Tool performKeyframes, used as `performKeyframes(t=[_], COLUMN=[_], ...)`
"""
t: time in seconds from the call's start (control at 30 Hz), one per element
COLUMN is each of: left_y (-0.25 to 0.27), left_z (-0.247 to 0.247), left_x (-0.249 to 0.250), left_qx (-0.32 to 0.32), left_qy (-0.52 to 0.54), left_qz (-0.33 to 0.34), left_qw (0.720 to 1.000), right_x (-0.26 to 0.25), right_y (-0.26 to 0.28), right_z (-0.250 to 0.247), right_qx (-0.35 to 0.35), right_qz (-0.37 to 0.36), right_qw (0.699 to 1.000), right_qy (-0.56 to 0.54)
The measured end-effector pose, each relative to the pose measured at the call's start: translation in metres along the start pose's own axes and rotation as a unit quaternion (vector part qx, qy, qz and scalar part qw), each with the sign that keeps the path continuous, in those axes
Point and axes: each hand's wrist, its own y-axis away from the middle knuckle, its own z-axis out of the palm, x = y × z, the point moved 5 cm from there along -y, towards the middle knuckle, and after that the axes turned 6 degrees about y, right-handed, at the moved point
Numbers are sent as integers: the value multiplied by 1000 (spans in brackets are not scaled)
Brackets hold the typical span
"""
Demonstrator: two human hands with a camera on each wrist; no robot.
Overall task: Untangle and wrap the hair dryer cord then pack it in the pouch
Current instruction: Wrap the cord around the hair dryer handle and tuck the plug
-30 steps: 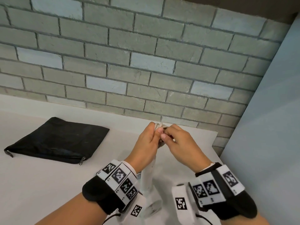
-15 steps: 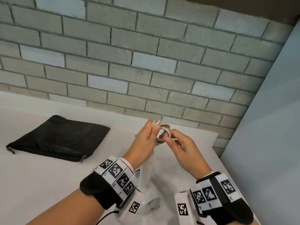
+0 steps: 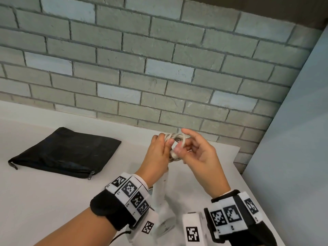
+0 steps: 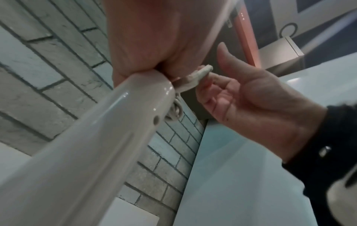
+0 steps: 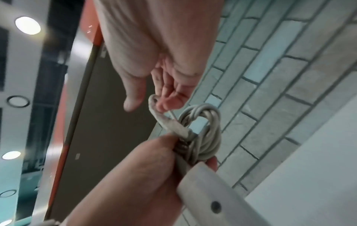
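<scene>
The white hair dryer [image 3: 162, 194] stands handle-up on the white table [image 3: 44, 201]. Its grey cord [image 5: 205, 130] is coiled in a small bundle at the top of the handle [image 5: 212, 192]. My left hand [image 3: 167, 143] grips the bundle and the handle end, thumb pressed on the coil. A flat grey cord strap [image 5: 170, 122] sticks out of the bundle. My right hand [image 3: 179, 149] holds the strap's free end hooked over its curled fingertips [image 5: 166, 104], with the thumb held apart. The black zip pouch [image 3: 65, 153] lies flat to the left, away from both hands.
A grey brick wall [image 3: 159, 68] runs along the back of the table. A pale blue panel [image 3: 292, 148] closes off the right side, just past the table's right edge. Bare tabletop lies between the pouch and the dryer.
My right hand has turned palm-up and drawn the strap out to the right of the coil. The left hand keeps its grip on the bundle; the pouch has not moved.
</scene>
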Motion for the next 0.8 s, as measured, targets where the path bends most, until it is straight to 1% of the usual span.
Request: performKeyframes(t=[0.03, 0.1, 0.17, 0.27, 0.33, 0.37, 0.4, 0.43, 0.47, 0.5, 0.53, 0.57, 0.6, 0.63, 0.67, 0.73, 0.77, 0.8], left_y=[0, 1, 1, 2, 1, 0, -1, -2, -2, -2, -1, -1, -1, -1, -1, 0, 1, 3], left_z=[-1, -2, -2, 1, 5, 6, 6, 6, 6, 6, 6, 5, 5, 3, 2, -1, -2, -3], left_x=[-1, 0, 2, 9, 13, 15, 16, 16, 16, 15, 15, 14, 13, 12, 10, 9, 9, 9], left_qx=[1, 6, 6, -14, -32, -39, -43, -47, -53, -59, -63, -62, -57, -53, -51, -59, -71, -86], left_qy=[0, -8, -13, -9, 12, 18, 24, 38, 57, 76, 92, 104, 110, 113, 115, 130, 142, 152], left_qz=[1, 14, 24, 28, 16, 7, -4, -15, -26, -38, -46, -52, -55, -59, -65, -78, -84, -88], left_qw=[1000, 1000, 1000, 999, 999, 999, 999, 998, 997, 995, 993, 991, 991, 990, 990, 987, 984, 981], right_x=[4, 9, 9, -1, -8, -9, -9, -7, -4, -1, 2, 4, 5, 5, 6, 10, 12, 13], right_y=[2, 4, 6, 6, 5, 5, 5, 5, 5, 5, 4, 3, 2, 1, 0, 0, 0, -1], right_z=[1, -1, -3, -9, -11, -11, -12, -13, -15, -16, -16, -17, -19, -21, -26, -40, -48, -56], right_qx=[-16, -12, 20, 82, 111, 121, 131, 142, 154, 159, 155, 146, 129, 105, 78, 36, 20, 10], right_qz=[5, 6, -5, -63, -88, -86, -75, -54, -24, 14, 48, 74, 92, 106, 112, 101, 80, 51], right_qw=[999, 994, 990, 975, 963, 961, 966, 976, 985, 986, 974, 958, 952, 957, 970, 993, 995, 985], right_qy=[31, 108, 140, 197, 229, 232, 210, 156, 69, -42, -156, -236, -263, -248, -200, -38, 63, 164])
